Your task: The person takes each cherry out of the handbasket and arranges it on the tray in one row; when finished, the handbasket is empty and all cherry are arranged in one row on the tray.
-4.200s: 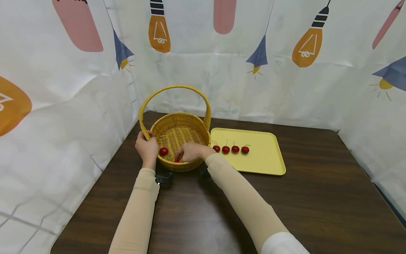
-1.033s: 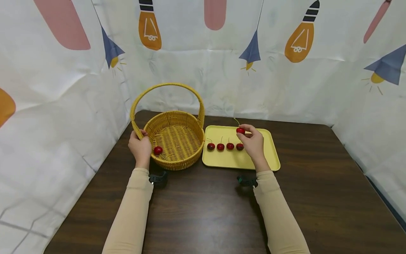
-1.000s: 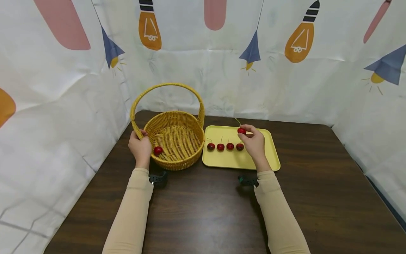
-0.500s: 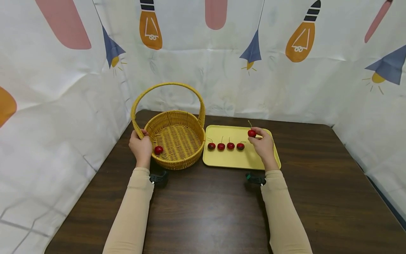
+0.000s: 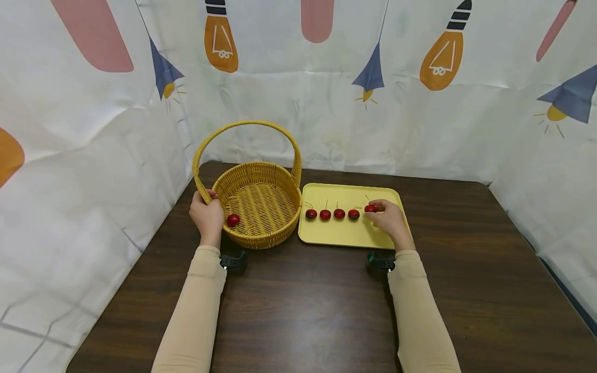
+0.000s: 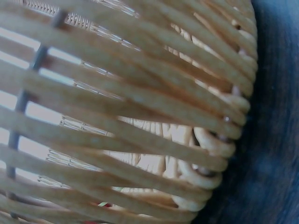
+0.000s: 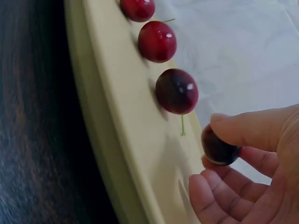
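Note:
My left hand grips the yellow wicker basket where its tall handle meets the left rim. One red cherry lies inside, near the basket's left wall. In the left wrist view the basket's weave fills most of the picture, and the hand is out of sight. Over the right part of the yellow tray, my right hand pinches a dark red cherry between thumb and fingers. That cherry is level with a row of several stemmed cherries on the tray, at the row's right end.
Basket and tray stand side by side on a dark wooden table. A white printed cloth hangs behind and at the sides. Black straps are on both wrists.
My right hand has gone from inside the basket to the tray with a cherry, then right and down to the row's right end. The left hand keeps its grip on the basket.

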A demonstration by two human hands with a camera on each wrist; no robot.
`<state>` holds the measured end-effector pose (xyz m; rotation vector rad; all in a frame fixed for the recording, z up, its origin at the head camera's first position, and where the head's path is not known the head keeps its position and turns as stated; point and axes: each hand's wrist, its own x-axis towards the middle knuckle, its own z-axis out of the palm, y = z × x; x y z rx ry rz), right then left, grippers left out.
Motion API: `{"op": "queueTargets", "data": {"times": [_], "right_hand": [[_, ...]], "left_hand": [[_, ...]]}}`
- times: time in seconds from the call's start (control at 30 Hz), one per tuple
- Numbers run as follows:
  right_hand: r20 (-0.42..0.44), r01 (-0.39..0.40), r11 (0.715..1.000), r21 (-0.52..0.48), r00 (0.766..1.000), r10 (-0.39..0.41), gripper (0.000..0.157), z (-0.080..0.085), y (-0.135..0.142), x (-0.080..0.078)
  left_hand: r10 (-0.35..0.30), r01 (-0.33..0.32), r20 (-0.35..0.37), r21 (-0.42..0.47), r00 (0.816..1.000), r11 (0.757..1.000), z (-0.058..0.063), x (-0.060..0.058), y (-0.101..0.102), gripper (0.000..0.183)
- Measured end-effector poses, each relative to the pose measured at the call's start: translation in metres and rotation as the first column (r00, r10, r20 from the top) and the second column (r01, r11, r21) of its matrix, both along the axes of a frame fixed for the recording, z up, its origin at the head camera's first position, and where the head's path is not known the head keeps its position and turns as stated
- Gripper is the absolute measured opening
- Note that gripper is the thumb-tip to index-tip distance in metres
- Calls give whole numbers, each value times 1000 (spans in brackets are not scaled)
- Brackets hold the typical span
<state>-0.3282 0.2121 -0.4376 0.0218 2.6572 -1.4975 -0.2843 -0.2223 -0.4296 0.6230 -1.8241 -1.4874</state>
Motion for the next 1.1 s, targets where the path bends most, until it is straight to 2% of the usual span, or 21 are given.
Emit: {"op": "queueTargets", "data": {"times": [0.43,0.7,1.1], "right_hand": [[56,-42,987,157,998,34,45,-2,2,1],[30,-57,976,208,998,52,45,-5,2,0],[45,-90,981,171,996,83,47,-5,2,0]], "left_hand": [[7,-7,1,9,1000,1000,-1,-1,-1,15],[5,-5,2,3,1000,1000,-1,0,0,13],[-6,5,11,17,1000,1000,0,-1,-1,14]]}}
